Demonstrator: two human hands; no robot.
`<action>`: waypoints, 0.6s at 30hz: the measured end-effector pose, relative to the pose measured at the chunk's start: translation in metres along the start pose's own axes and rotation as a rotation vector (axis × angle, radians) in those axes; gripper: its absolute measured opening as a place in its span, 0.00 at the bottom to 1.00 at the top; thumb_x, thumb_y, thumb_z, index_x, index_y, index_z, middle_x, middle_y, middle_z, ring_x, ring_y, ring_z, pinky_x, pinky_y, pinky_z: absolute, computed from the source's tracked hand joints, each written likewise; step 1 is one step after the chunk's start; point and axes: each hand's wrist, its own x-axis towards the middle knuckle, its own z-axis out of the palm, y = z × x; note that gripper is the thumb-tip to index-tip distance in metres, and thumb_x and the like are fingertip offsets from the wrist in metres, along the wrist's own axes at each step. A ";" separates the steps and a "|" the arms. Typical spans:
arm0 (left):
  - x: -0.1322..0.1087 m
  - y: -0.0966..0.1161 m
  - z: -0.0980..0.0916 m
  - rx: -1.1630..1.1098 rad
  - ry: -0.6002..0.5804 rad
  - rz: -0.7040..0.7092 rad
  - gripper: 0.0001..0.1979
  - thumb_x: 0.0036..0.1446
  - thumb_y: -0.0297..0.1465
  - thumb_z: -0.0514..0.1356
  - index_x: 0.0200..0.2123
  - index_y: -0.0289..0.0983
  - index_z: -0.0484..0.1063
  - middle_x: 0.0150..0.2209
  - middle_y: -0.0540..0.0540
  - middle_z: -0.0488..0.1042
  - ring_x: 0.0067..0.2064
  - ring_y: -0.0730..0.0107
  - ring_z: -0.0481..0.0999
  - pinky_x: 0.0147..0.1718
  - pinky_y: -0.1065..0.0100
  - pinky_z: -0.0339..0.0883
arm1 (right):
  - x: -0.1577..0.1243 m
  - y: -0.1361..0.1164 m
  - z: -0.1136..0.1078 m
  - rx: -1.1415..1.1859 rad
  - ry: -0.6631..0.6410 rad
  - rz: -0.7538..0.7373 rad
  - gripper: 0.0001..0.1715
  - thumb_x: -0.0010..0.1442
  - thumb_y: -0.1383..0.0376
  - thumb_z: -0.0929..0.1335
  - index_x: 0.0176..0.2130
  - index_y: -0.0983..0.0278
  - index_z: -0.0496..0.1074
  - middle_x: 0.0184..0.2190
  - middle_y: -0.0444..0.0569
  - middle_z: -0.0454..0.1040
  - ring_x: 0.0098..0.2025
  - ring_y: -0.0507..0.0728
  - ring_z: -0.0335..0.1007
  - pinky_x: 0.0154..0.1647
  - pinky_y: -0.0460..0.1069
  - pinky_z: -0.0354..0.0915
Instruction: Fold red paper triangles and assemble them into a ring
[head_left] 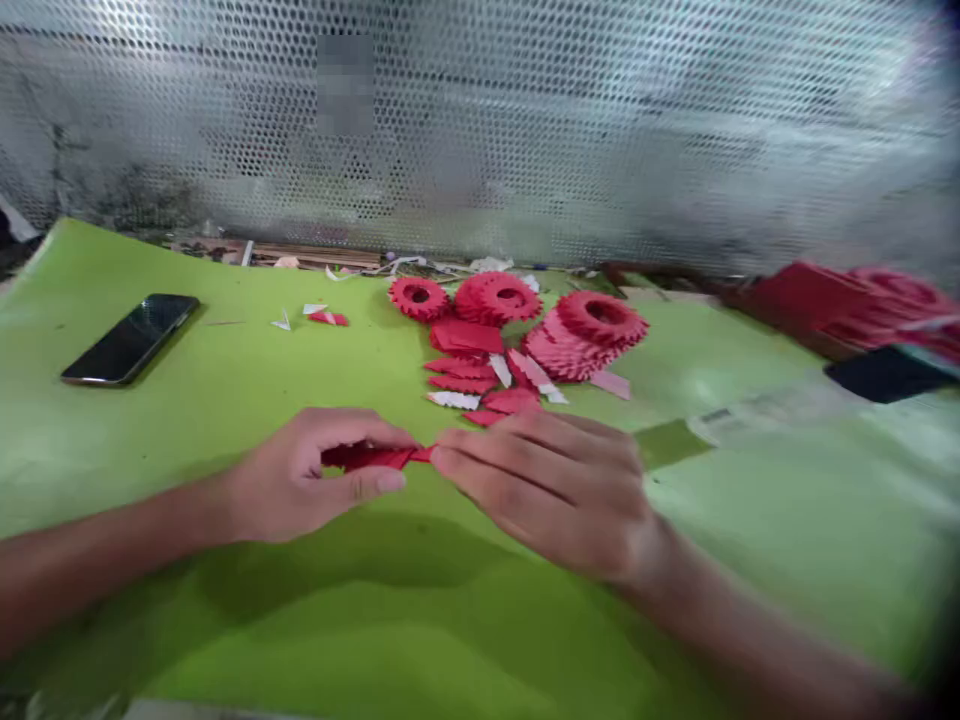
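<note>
Between thumb and fingers, my left hand (300, 475) grips a folded red paper piece (375, 458) with pleated edges. My right hand (555, 480) pinches the piece's narrow right end, its thumb hidden behind the fingers. Just beyond my right hand lie several folded red paper strips (461, 375) with notched edges, some showing white. Behind them rests a small stack of red paper (465, 337). Ring-shaped stacks of folded paper stand farther back: a small red ring (418, 297), a thicker red ring (499, 298) and a tall pink-and-red ring stack (585, 335).
A black phone (131, 340) lies at the left on the green sheet (337, 620). Paper scraps (326, 316) sit at the back left. At the far right are more red paper pieces (840, 300) and a dark flat object (889, 373). A perforated metal panel (480, 130) rises behind.
</note>
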 end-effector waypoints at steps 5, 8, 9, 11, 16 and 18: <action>0.003 0.001 -0.001 -0.019 -0.004 -0.024 0.11 0.66 0.35 0.64 0.46 0.34 0.80 0.36 0.47 0.79 0.32 0.72 0.75 0.28 0.75 0.69 | 0.001 0.001 -0.005 -0.010 -0.023 -0.027 0.05 0.65 0.72 0.73 0.42 0.65 0.78 0.36 0.43 0.86 0.32 0.51 0.79 0.33 0.47 0.74; 0.004 0.001 -0.001 -0.013 -0.011 0.000 0.11 0.66 0.35 0.64 0.45 0.35 0.81 0.34 0.47 0.79 0.31 0.73 0.75 0.27 0.75 0.69 | 0.000 0.000 -0.004 -0.002 0.006 -0.026 0.06 0.63 0.73 0.75 0.42 0.66 0.78 0.36 0.44 0.86 0.31 0.50 0.79 0.32 0.47 0.73; 0.004 0.000 -0.001 -0.007 -0.010 0.006 0.11 0.66 0.35 0.64 0.45 0.35 0.81 0.34 0.48 0.78 0.31 0.73 0.74 0.27 0.75 0.69 | 0.000 0.000 -0.003 -0.002 0.012 -0.027 0.06 0.63 0.73 0.75 0.42 0.66 0.78 0.35 0.44 0.86 0.31 0.50 0.78 0.31 0.47 0.73; 0.004 -0.001 -0.001 0.005 -0.002 0.010 0.11 0.65 0.35 0.64 0.46 0.36 0.81 0.34 0.48 0.79 0.31 0.73 0.74 0.28 0.75 0.69 | 0.000 0.000 -0.003 -0.006 0.010 -0.032 0.05 0.63 0.73 0.75 0.41 0.67 0.79 0.35 0.44 0.86 0.31 0.51 0.78 0.31 0.47 0.73; 0.003 -0.002 0.000 0.013 0.017 0.019 0.11 0.65 0.34 0.65 0.47 0.36 0.81 0.35 0.48 0.80 0.32 0.73 0.76 0.30 0.76 0.71 | 0.001 0.001 -0.001 -0.020 0.004 -0.065 0.05 0.63 0.74 0.75 0.41 0.67 0.79 0.35 0.45 0.86 0.31 0.51 0.78 0.30 0.47 0.73; 0.004 -0.002 0.000 0.024 0.020 0.028 0.11 0.65 0.34 0.65 0.47 0.36 0.81 0.36 0.48 0.81 0.33 0.73 0.77 0.30 0.76 0.71 | 0.001 0.002 -0.001 -0.030 0.012 -0.071 0.06 0.63 0.74 0.74 0.41 0.67 0.79 0.35 0.44 0.85 0.31 0.51 0.78 0.30 0.47 0.73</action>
